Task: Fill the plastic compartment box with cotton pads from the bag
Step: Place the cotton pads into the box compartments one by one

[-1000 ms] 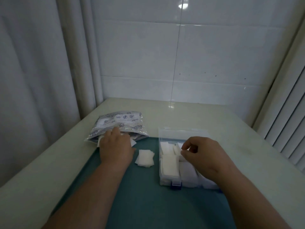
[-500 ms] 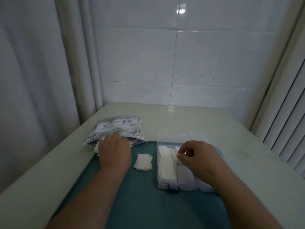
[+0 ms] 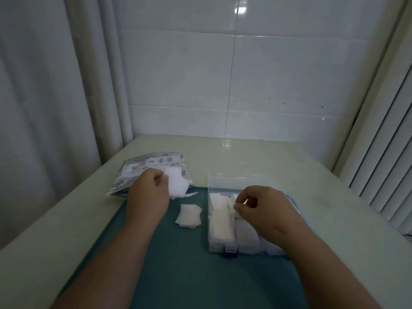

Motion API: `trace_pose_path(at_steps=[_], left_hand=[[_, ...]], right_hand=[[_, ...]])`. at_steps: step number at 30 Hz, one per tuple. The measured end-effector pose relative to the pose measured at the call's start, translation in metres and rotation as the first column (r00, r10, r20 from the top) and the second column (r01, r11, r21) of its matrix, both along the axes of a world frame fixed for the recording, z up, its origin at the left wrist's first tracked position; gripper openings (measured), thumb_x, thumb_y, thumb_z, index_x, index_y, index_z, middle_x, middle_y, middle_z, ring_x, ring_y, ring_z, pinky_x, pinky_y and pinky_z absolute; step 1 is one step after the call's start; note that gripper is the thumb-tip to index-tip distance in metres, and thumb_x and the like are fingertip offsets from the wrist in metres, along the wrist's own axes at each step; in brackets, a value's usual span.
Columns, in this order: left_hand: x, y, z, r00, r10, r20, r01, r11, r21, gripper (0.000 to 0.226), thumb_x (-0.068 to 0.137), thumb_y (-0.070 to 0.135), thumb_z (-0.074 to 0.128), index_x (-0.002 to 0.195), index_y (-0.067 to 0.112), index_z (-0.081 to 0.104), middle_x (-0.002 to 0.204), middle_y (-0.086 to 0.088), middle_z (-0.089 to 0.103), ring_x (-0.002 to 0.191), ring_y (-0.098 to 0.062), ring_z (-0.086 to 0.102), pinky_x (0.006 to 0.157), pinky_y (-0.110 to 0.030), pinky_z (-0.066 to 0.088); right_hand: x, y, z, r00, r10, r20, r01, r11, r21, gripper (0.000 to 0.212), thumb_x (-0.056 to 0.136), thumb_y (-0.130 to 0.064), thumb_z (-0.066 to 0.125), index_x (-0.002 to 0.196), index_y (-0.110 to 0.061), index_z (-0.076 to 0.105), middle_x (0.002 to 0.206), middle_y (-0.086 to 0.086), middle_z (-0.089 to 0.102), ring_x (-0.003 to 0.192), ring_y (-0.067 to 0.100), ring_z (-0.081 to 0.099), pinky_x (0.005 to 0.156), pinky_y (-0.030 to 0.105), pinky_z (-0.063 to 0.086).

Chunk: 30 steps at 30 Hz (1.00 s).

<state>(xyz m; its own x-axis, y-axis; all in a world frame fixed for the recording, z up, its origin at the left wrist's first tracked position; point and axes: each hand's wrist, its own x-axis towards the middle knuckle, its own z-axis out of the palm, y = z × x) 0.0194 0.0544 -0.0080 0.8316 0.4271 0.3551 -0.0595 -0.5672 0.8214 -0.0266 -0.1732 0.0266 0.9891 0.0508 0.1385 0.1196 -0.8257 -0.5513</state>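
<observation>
A printed plastic bag [image 3: 136,169] lies at the left on the table. My left hand [image 3: 148,192] grips a stack of white cotton pads [image 3: 177,182] just outside the bag's mouth. A small loose pile of pads [image 3: 189,216] lies on the teal mat between the bag and the box. The clear plastic compartment box [image 3: 223,247] stands open to the right, its left compartments holding white pads [image 3: 220,224]. My right hand [image 3: 265,210] hovers over the box's middle compartments with fingers curled, thumb and forefinger pinched together; whether they hold a pad is hidden.
The teal mat [image 3: 189,268] covers the near part of the pale table [image 3: 334,208]. A curtain [image 3: 44,108] hangs at the left, a tiled wall stands behind, and slatted blinds [image 3: 385,163] close the right side.
My left hand has pulled a stack of pads out of the bag and lifted it slightly. My right hand stays over the box, fingers shifting a little.
</observation>
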Motion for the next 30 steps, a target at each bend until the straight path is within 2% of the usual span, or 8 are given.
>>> trace_pose_path(at_steps=[2, 4, 7, 10, 16, 21, 27, 30], left_hand=[[-0.001, 0.001, 0.0, 0.999, -0.039, -0.026, 0.039, 0.999, 0.012, 0.007, 0.094, 0.023, 0.055, 0.089, 0.023, 0.06, 0.092, 0.003, 0.065, 0.081, -0.021, 0.062, 0.072, -0.034, 0.05], [-0.004, -0.001, 0.0, 0.997, -0.055, -0.052, 0.063, 0.984, 0.166, 0.007, 0.093, 0.023, 0.057, 0.087, 0.024, 0.061, 0.086, 0.007, 0.064, 0.08, -0.018, 0.059, 0.069, -0.03, 0.044], [-0.008, -0.008, -0.003, 0.986, -0.108, -0.127, 0.147, 0.923, 0.355, 0.007, 0.091, 0.028, 0.059, 0.09, 0.026, 0.066, 0.088, 0.011, 0.065, 0.083, -0.015, 0.06, 0.072, -0.031, 0.048], [-0.01, -0.008, -0.003, 0.963, -0.15, -0.225, 0.228, 0.898, 0.376, 0.006, 0.088, 0.027, 0.061, 0.088, 0.028, 0.067, 0.088, 0.013, 0.065, 0.082, -0.01, 0.059, 0.07, -0.028, 0.047], [-0.012, -0.001, -0.004, 0.934, -0.216, -0.284, 0.332, 0.818, 0.47, 0.005, 0.089, 0.028, 0.062, 0.086, 0.028, 0.065, 0.084, 0.013, 0.062, 0.082, -0.008, 0.059, 0.067, -0.026, 0.044], [-0.013, 0.002, -0.005, 0.877, -0.28, -0.39, 0.462, 0.716, 0.524, 0.004, 0.088, 0.036, 0.064, 0.089, 0.033, 0.063, 0.087, 0.013, 0.061, 0.085, -0.008, 0.058, 0.073, -0.026, 0.046], [-0.013, 0.007, -0.001, 0.811, -0.316, -0.493, 0.573, 0.599, 0.559, 0.036, 0.08, 0.026, 0.07, 0.115, 0.034, 0.065, 0.108, 0.012, 0.062, 0.095, -0.007, 0.057, 0.082, -0.025, 0.047], [-0.014, 0.008, -0.001, 0.809, -0.327, -0.489, 0.577, 0.601, 0.553, 0.04, 0.078, 0.027, 0.073, 0.116, 0.034, 0.064, 0.111, 0.013, 0.061, 0.097, -0.007, 0.057, 0.086, -0.026, 0.048]], right_hand=[[0.0, 0.0, 0.0, 1.0, 0.0, 0.0, 0.0, 1.0, 0.004, 0.01, 0.091, -0.036, 0.059, 0.098, -0.031, 0.065, 0.085, -0.014, 0.062, 0.074, 0.003, 0.057, 0.069, 0.019, 0.046], [0.0, 0.001, -0.001, 1.0, 0.003, -0.002, -0.003, 1.0, 0.002, 0.01, 0.091, -0.037, 0.059, 0.098, -0.031, 0.065, 0.082, -0.015, 0.06, 0.072, 0.003, 0.056, 0.067, 0.019, 0.045], [-0.001, 0.001, -0.001, 1.0, 0.001, -0.006, -0.001, 1.0, 0.006, 0.01, 0.091, -0.037, 0.059, 0.097, -0.032, 0.065, 0.083, -0.016, 0.061, 0.073, 0.003, 0.057, 0.068, 0.019, 0.046], [-0.001, 0.0, 0.0, 1.0, -0.001, -0.005, 0.001, 1.0, 0.011, 0.01, 0.091, -0.038, 0.059, 0.097, -0.032, 0.065, 0.083, -0.015, 0.061, 0.073, 0.003, 0.057, 0.068, 0.019, 0.047], [0.0, 0.0, -0.001, 1.0, 0.0, 0.002, 0.0, 1.0, 0.009, 0.011, 0.091, -0.037, 0.059, 0.097, -0.031, 0.066, 0.084, -0.016, 0.061, 0.075, 0.003, 0.057, 0.07, 0.019, 0.047], [0.0, 0.0, -0.001, 1.0, 0.0, -0.004, 0.0, 1.0, 0.007, 0.011, 0.091, -0.038, 0.059, 0.098, -0.032, 0.066, 0.084, -0.015, 0.061, 0.075, 0.002, 0.057, 0.066, 0.018, 0.045], [-0.001, 0.0, 0.0, 1.0, 0.002, -0.012, -0.002, 1.0, 0.004, 0.011, 0.09, -0.038, 0.059, 0.097, -0.032, 0.066, 0.085, -0.015, 0.062, 0.074, 0.003, 0.058, 0.064, 0.016, 0.046], [-0.002, 0.0, 0.0, 1.0, 0.001, -0.011, -0.001, 1.0, 0.007, 0.011, 0.09, -0.038, 0.059, 0.096, -0.032, 0.066, 0.085, -0.014, 0.063, 0.071, 0.002, 0.057, 0.059, 0.015, 0.042]])
